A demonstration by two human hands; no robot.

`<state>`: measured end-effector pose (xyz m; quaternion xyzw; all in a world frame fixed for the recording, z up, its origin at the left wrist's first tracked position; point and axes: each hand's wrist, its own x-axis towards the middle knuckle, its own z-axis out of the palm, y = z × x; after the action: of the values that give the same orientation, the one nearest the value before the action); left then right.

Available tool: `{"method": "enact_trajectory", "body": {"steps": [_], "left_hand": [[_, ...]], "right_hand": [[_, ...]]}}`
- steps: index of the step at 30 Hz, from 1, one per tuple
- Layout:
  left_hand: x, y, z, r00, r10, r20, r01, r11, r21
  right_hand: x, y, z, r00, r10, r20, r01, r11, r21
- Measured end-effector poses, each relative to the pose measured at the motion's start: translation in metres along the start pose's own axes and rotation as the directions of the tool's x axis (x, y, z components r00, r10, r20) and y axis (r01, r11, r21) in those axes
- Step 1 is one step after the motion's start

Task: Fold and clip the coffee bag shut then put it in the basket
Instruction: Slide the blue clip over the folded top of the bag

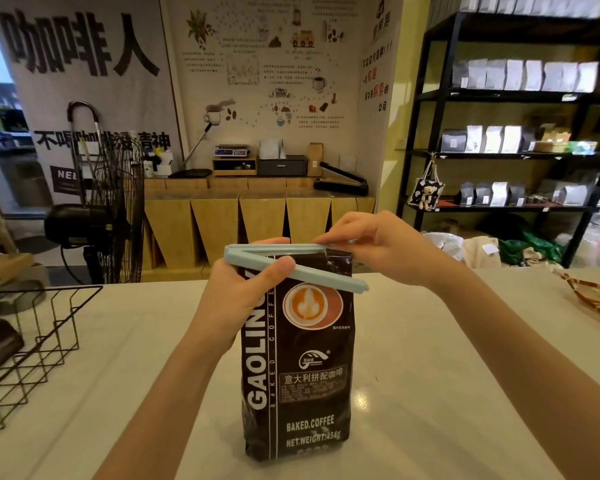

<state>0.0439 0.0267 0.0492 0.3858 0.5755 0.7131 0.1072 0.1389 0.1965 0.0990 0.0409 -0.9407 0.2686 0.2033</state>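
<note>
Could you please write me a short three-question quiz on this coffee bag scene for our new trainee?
1. True or false: the light blue clip is already snapped shut across the coffee bag.
2. Which hand pinches the clip's far arm at the bag's top: A) left hand, B) right hand?
3. On which side of the bag does the wire basket stand?

Key:
1. False: its two arms gape in a V, joined at the hinge on the left.
2. B.
3. On the person's left, on the white counter, with a dark bag already inside.
</note>
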Motion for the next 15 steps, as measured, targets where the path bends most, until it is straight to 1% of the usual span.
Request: {"method": "enact_trajectory", "body": {"steps": [1,2,4,5,6,9,13,15], "left_hand": [[0.000,0.000,0.001,1.000,0.006,-0.003,-0.006,1.000,0.001],[0.000,0.000,0.001,1.000,0.014,-0.005,-0.014,1.000,0.000],[0.000,-0.001,0.001,1.000,0.017,-0.016,-0.017,1.000,-0.020],[0.001,-0.001,0.001,1.000,0.009,-0.030,-0.010,0.999,-0.035],[0.001,-0.001,0.002,0.999,0.001,-0.047,-0.003,0.999,-0.047],[0.000,-0.001,0.004,0.996,-0.012,-0.089,0.006,0.997,-0.071],[-0.001,-0.002,0.005,0.992,-0.023,-0.126,0.010,0.995,-0.100],[-0.002,-0.002,0.004,0.991,-0.031,-0.131,0.018,0.995,-0.102]], "right_hand": [[0.000,0.000,0.000,1.000,0.004,0.016,-0.004,1.000,0.014],[-0.001,0.001,0.001,1.000,0.019,0.020,-0.020,0.998,0.063],[-0.004,0.000,0.003,0.997,0.076,-0.002,-0.073,0.967,0.244],[-0.007,0.001,0.005,0.995,0.097,-0.019,-0.085,0.940,0.330],[-0.011,0.002,0.008,0.995,0.093,-0.039,-0.071,0.922,0.380],[-0.020,0.007,0.021,0.993,0.031,-0.115,0.017,0.917,0.399],[-0.026,0.008,0.037,0.964,0.020,-0.265,0.113,0.871,0.478],[-0.026,0.006,0.039,0.959,0.026,-0.281,0.122,0.859,0.498]]}}
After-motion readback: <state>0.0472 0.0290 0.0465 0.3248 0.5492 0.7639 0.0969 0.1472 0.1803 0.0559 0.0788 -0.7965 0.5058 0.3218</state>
